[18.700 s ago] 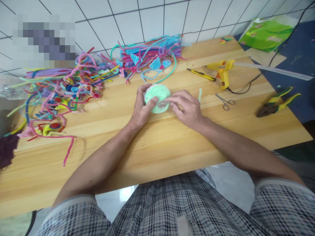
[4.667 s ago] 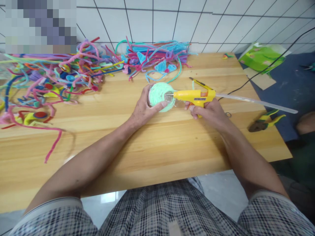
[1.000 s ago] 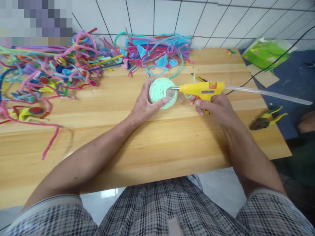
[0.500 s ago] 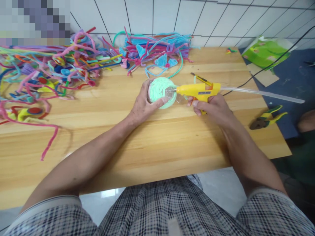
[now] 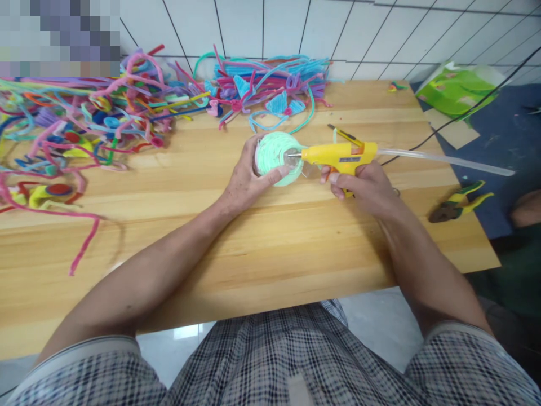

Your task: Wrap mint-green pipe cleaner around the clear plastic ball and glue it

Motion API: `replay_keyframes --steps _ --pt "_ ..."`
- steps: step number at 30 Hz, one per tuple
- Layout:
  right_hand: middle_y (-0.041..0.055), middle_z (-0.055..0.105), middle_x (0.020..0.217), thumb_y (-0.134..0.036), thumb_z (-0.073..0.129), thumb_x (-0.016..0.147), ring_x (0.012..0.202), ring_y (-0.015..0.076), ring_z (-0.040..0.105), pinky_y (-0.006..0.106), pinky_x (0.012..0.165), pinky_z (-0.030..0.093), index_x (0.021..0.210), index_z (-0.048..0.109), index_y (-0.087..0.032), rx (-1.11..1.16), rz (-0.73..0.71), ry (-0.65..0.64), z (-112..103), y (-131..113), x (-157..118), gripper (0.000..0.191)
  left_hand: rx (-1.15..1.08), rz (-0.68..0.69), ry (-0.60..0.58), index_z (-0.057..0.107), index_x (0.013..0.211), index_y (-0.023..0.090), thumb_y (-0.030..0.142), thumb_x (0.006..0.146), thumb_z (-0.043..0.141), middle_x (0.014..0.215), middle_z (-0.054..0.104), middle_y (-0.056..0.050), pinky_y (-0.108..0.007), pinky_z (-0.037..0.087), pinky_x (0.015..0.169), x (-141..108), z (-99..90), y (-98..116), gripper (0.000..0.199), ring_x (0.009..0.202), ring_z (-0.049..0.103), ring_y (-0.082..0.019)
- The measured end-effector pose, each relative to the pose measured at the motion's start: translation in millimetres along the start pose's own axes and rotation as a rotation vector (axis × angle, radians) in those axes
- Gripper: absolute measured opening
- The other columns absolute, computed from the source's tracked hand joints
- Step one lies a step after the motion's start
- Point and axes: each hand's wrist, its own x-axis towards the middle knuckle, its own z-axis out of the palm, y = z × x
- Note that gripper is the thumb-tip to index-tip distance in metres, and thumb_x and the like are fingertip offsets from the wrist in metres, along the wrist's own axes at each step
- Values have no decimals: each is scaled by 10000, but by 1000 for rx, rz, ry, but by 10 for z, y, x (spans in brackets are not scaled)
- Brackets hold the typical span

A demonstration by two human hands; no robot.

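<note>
My left hand [image 5: 249,172] is wrapped round a rounded form wound with mint-green pipe cleaner [image 5: 273,155], its thumb across the front. A clear, bare patch shows at the right end of this form. In my right hand [image 5: 366,185] is a yellow hot glue gun [image 5: 332,155], with fingers at its orange trigger. The metal nozzle points left and reaches the clear patch; whether it touches I cannot tell. A long translucent glue stick [image 5: 448,160] sticks out of the gun's back. Just behind the gun lies a yellow and black utility knife [image 5: 344,135].
Tangled coloured pipe cleaners [image 5: 76,124] cover the table's left side, with a blue and pink bundle [image 5: 274,79] by the tiled wall. Pliers [image 5: 454,206] lie at the right edge. A black cord [image 5: 448,124] crosses near a green package [image 5: 456,90]. Part of another person shows far right.
The glue gun and its glue stick have shifted very slightly left. Both hands keep their hold, and the mint-green form stays almost in place.
</note>
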Motion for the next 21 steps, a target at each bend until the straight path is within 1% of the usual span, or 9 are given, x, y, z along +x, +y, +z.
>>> replay_keyframes --steps 3,7,11,16,21 --pt "41 776 976 -284 796 729 830 182 685 316 634 476 734 658 -243 16 -11 2 -8 -3 3 143 -19 -13 -3 450 1573 285 827 927 783 1584 632 -148 -535 536 1303 7 -3 14 907 1504 637 -364" --pt "39 739 936 -264 812 725 825 179 679 316 650 490 667 623 -237 6 -10 26 -28 -10 3 200 -15 -13 -7 442 1577 284 831 932 772 1596 618 -155 -547 538 1298 7 -6 19 908 1505 637 -372" --pt "45 754 942 -277 819 744 789 180 666 322 623 480 756 690 -242 -9 5 20 -29 0 3 133 -8 -9 1 446 1571 298 838 926 774 1580 633 -141 -551 545 1287 0 -1 12 903 1490 645 -367" --pt "35 785 966 -284 834 743 785 183 672 327 616 478 792 702 -254 2 -10 7 -5 30 8 144 8 6 -21 440 1581 303 820 934 779 1616 606 -145 -555 518 1312 -6 -2 11 895 1528 615 -377" --pt "21 760 893 -302 832 751 745 178 654 331 612 480 806 722 -261 -8 3 15 6 48 8 130 3 20 -18 440 1578 301 800 941 787 1593 618 -140 -552 531 1295 1 -1 17 881 1496 635 -366"
